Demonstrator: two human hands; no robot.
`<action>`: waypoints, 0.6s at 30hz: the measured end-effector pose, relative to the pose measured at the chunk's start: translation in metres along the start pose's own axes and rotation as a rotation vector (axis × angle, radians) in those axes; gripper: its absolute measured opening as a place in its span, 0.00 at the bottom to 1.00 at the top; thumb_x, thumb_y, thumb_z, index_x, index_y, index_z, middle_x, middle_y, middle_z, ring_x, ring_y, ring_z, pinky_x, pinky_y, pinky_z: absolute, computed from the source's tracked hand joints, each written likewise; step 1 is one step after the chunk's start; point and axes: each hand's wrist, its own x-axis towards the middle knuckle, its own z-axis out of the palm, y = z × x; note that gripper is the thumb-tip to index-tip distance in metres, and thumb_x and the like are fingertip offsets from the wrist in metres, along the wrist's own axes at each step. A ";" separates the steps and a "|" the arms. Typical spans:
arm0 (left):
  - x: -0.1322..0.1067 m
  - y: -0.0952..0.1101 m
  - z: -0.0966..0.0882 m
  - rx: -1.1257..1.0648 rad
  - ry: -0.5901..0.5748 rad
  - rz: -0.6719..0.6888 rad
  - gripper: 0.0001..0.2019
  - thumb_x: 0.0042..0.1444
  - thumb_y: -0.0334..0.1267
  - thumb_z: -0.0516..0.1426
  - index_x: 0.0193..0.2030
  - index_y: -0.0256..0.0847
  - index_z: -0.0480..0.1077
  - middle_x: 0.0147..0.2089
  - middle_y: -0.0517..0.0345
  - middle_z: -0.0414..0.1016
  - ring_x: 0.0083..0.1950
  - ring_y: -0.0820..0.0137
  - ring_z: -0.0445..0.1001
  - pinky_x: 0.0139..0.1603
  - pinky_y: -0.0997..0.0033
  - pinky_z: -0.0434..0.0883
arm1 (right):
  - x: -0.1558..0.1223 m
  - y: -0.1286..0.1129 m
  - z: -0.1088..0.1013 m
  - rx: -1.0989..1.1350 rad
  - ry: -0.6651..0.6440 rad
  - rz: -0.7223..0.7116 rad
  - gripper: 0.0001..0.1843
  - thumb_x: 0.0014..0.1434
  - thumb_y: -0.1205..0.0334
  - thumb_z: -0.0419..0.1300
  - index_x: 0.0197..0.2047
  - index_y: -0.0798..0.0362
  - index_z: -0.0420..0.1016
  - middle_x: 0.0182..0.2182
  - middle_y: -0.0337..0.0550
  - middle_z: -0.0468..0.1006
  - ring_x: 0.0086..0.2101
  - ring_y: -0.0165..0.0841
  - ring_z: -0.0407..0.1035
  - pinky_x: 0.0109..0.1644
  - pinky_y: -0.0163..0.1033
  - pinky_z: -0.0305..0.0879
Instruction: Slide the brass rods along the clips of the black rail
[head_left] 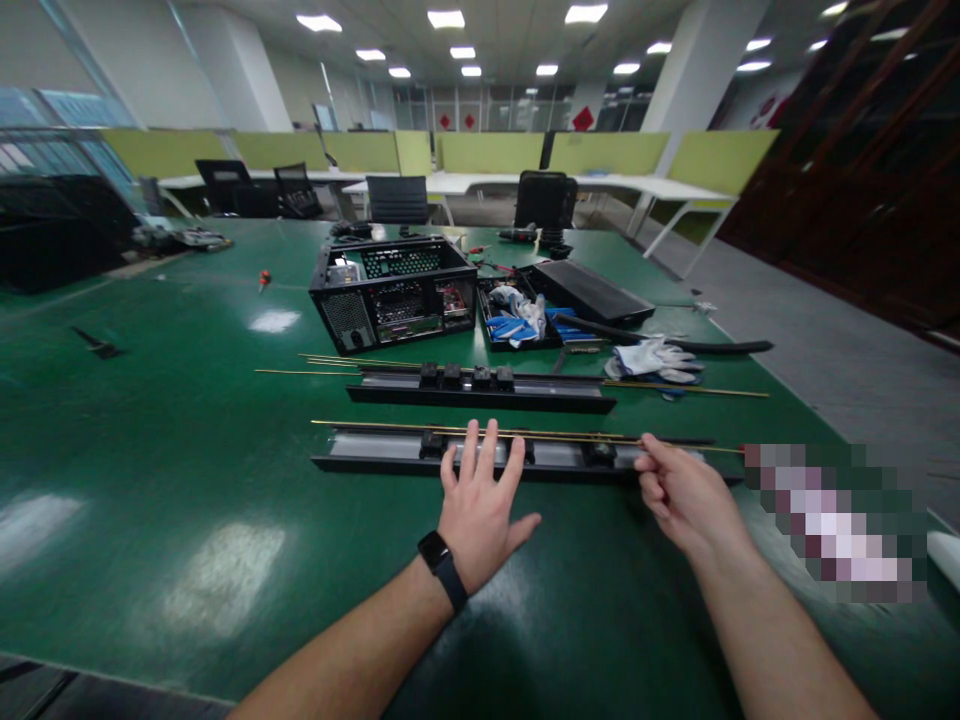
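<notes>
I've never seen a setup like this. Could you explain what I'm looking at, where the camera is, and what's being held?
There is no machine here, just a person's bare hands. The single picture comes from a camera worn on the head, looking forward and down.

On the green table lie two long black channels, a near channel and a far channel, with small dark blocks in them. Behind stand an open computer case and, to its right, some gloves.

The right hand pinches a thin brass rod. The left hand is spread at the near channel; whether it touches is unclear.
</notes>
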 end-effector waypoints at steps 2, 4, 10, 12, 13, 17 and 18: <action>0.000 0.000 0.000 -0.002 0.002 0.001 0.46 0.52 0.55 0.65 0.73 0.45 0.51 0.77 0.38 0.43 0.76 0.43 0.39 0.68 0.34 0.50 | 0.000 0.000 0.000 0.004 -0.002 0.003 0.12 0.54 0.61 0.70 0.32 0.56 0.71 0.20 0.37 0.72 0.11 0.21 0.54 0.07 0.25 0.44; 0.000 0.000 0.000 -0.006 0.000 -0.001 0.46 0.52 0.55 0.65 0.73 0.45 0.51 0.77 0.38 0.42 0.76 0.43 0.39 0.67 0.34 0.50 | 0.001 0.000 -0.001 0.006 -0.002 0.011 0.11 0.55 0.61 0.69 0.34 0.56 0.72 0.20 0.37 0.72 0.11 0.21 0.54 0.07 0.25 0.44; 0.000 0.000 0.001 -0.010 -0.009 -0.010 0.46 0.52 0.54 0.65 0.73 0.45 0.51 0.77 0.37 0.42 0.76 0.42 0.38 0.67 0.34 0.50 | 0.003 0.000 -0.004 0.006 0.041 -0.018 0.12 0.55 0.60 0.69 0.32 0.54 0.69 0.20 0.36 0.72 0.11 0.22 0.55 0.07 0.25 0.45; 0.000 0.000 0.001 -0.009 -0.007 -0.012 0.46 0.51 0.55 0.65 0.73 0.46 0.52 0.77 0.36 0.41 0.77 0.42 0.38 0.67 0.34 0.50 | 0.001 0.002 -0.002 -0.011 -0.007 -0.016 0.14 0.52 0.59 0.71 0.31 0.54 0.69 0.20 0.36 0.72 0.11 0.21 0.55 0.07 0.25 0.45; 0.000 0.000 0.001 -0.008 -0.007 -0.010 0.46 0.51 0.55 0.65 0.73 0.45 0.52 0.77 0.36 0.41 0.77 0.43 0.38 0.67 0.34 0.50 | 0.000 0.004 0.000 -0.021 -0.039 -0.009 0.15 0.51 0.59 0.72 0.31 0.54 0.69 0.21 0.36 0.72 0.10 0.20 0.54 0.07 0.25 0.45; 0.000 0.000 0.001 -0.004 -0.015 0.016 0.46 0.53 0.55 0.64 0.74 0.44 0.50 0.77 0.37 0.40 0.77 0.48 0.40 0.68 0.35 0.49 | -0.005 0.010 0.007 -0.062 -0.108 0.005 0.19 0.47 0.55 0.75 0.31 0.55 0.71 0.21 0.36 0.72 0.10 0.20 0.53 0.07 0.24 0.43; 0.000 0.000 0.001 -0.004 -0.015 0.019 0.46 0.54 0.55 0.64 0.74 0.44 0.50 0.77 0.37 0.40 0.77 0.49 0.40 0.68 0.36 0.49 | -0.006 0.010 0.008 -0.068 -0.112 0.005 0.19 0.47 0.55 0.75 0.31 0.55 0.71 0.21 0.36 0.73 0.10 0.20 0.53 0.06 0.24 0.43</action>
